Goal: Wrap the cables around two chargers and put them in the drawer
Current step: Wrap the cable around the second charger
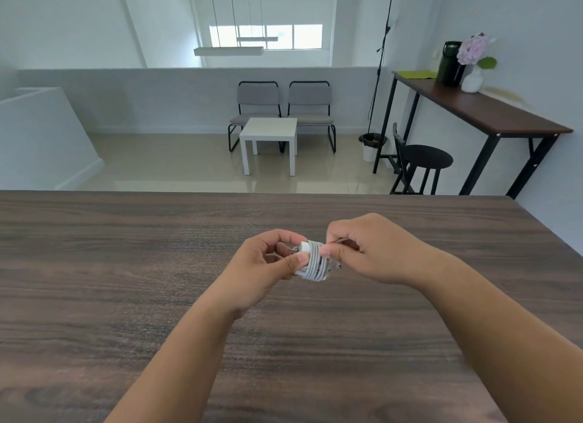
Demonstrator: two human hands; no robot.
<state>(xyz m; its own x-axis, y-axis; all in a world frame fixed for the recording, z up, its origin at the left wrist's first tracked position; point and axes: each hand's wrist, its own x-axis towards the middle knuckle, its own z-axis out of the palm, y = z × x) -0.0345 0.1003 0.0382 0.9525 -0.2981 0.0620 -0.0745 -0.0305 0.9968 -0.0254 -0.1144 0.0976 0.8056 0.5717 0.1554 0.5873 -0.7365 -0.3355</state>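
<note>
Head view: small white plastic charger [305,246], white cable [314,264] nearly all coiled round it, was held above dark wood-grain table [126,264], centre-near. Left hand [268,261] gripped plug end; right hand [362,249] pinched cable tail. 2nd charger, drawer: not visible.

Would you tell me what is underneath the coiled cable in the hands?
The white charger shows at the coil's left end, prongs out. The cable covers the rest of its body; both hands hide the ends.

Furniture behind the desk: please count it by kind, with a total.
Grey chairs: 2
White side table: 1
Black stool: 1
Tall dark table: 1
Total: 5
</note>
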